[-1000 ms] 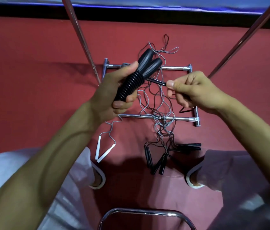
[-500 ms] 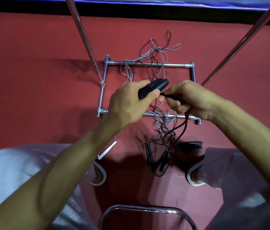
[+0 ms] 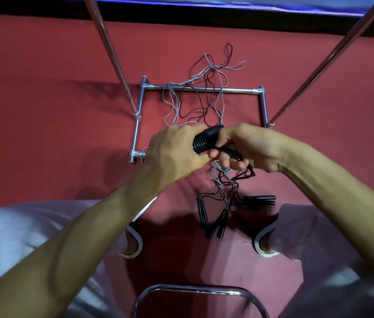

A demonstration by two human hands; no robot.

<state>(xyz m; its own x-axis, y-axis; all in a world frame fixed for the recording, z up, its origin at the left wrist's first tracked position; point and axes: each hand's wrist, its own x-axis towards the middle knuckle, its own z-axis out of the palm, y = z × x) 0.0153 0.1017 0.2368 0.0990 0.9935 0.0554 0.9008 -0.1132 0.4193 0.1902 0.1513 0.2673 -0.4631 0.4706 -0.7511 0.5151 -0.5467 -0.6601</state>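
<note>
Above the steel frame (image 3: pixel 204 89), we are clasping ribbed skipping-rope handles (image 3: pixel 205 141) in our left hand (image 3: pixel 174 152) and pinching their cord (image 3: pixel 233 154) in our right hand (image 3: pixel 248 146), probably for taut winding next.

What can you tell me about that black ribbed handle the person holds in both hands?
The black ribbed handle looks like rubber or plastic: a run of close rings, then a smooth, blunt end. It lies tilted, smooth end pointing away and to the right, held in the air above the red cloth. The left hand grips the ribbed part and hides its lower end. The right hand holds the smooth end, with a thin black cord running across its fingers.
</note>
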